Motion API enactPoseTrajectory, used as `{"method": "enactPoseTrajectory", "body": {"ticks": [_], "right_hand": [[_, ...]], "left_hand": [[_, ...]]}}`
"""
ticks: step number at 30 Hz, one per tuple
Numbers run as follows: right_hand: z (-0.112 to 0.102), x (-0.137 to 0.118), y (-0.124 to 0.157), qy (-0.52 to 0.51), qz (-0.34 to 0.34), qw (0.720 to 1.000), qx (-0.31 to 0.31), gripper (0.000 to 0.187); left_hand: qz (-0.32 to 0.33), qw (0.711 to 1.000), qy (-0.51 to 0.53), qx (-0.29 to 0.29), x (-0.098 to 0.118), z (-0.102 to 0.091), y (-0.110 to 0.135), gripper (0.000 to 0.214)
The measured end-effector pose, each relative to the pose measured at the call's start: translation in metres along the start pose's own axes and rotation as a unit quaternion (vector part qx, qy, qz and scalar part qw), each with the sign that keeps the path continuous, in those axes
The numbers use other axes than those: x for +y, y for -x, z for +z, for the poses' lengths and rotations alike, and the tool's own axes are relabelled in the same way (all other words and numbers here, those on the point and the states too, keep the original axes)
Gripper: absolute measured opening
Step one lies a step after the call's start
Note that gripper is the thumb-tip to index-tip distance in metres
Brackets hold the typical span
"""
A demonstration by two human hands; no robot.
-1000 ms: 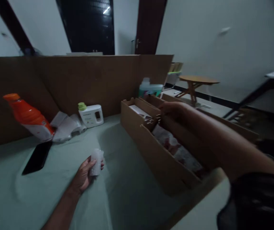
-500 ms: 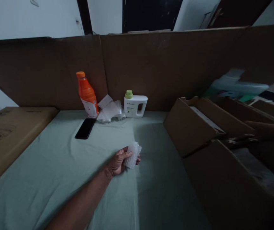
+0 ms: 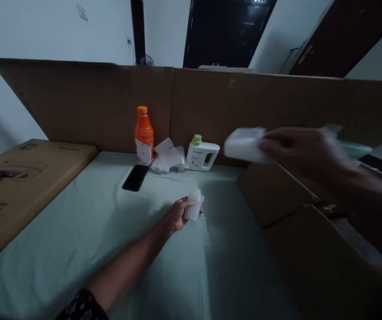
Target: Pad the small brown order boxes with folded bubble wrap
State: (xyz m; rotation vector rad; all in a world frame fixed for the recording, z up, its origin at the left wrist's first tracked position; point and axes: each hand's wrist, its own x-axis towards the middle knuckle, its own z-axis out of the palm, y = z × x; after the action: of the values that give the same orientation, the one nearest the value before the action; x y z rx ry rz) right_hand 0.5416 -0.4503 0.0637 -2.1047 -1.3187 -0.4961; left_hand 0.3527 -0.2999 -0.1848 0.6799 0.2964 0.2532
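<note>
My left hand [image 3: 178, 215] is closed around a folded piece of bubble wrap [image 3: 195, 204], low over the middle of the pale green cloth [image 3: 87, 222]. Over on the right, my right hand [image 3: 299, 144] holds a white box-shaped item [image 3: 244, 145] by one end, above the open cardboard boxes. Motion smears both that hand and the item, and its markings cannot be read. Behind the left hand lie loose bubble wrap sheets [image 3: 169, 159], between an orange bottle [image 3: 144, 138] and a white jug with a green cap [image 3: 199, 155].
A black phone [image 3: 135, 178] lies in front of the orange bottle. Open cardboard boxes [image 3: 274, 191] line the right side, partly hidden by my right arm. A flat cardboard carton [image 3: 37, 178] is at the left. A tall cardboard wall [image 3: 110, 102] runs along the back.
My right hand has come up out of the boxes with the white item and moved left. The left hand still grips the bubble wrap. The view has shifted left and tilted up a little.
</note>
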Motion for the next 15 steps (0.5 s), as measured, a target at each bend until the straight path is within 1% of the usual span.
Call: {"method": "enactPoseTrajectory", "body": {"ticks": [2, 4, 6, 7, 9, 11, 15], "right_hand": [[0.047, -0.028, -0.009, -0.004, -0.016, 0.999, -0.040, 0.019], [0.102, -0.053, -0.021, 0.021, -0.038, 0.997, -0.062, 0.021], [0.153, -0.072, -0.037, 0.068, -0.050, 0.992, -0.094, 0.025], [0.175, -0.080, -0.045, 0.092, -0.052, 0.988, -0.110, 0.028], [0.211, -0.091, -0.061, 0.128, -0.053, 0.981, -0.135, 0.034], [0.242, -0.098, -0.072, 0.144, -0.057, 0.975, -0.159, 0.040], [0.295, -0.105, -0.075, 0.146, -0.086, 0.953, -0.251, 0.049]], "left_hand": [[0.031, 1.000, 0.002, 0.006, 0.021, -0.014, 0.002, 0.039], [0.054, 0.998, 0.010, 0.015, 0.039, -0.032, 0.007, 0.039], [0.063, 0.997, 0.023, 0.022, 0.051, -0.050, 0.011, 0.040], [0.063, 0.997, 0.032, 0.022, 0.054, -0.057, 0.012, 0.040], [0.057, 0.997, 0.050, 0.016, 0.056, -0.066, 0.010, 0.040], [0.045, 0.997, 0.069, 0.006, 0.055, -0.070, 0.006, 0.039], [0.027, 0.993, 0.116, 0.001, 0.057, -0.071, -0.002, 0.039]]}}
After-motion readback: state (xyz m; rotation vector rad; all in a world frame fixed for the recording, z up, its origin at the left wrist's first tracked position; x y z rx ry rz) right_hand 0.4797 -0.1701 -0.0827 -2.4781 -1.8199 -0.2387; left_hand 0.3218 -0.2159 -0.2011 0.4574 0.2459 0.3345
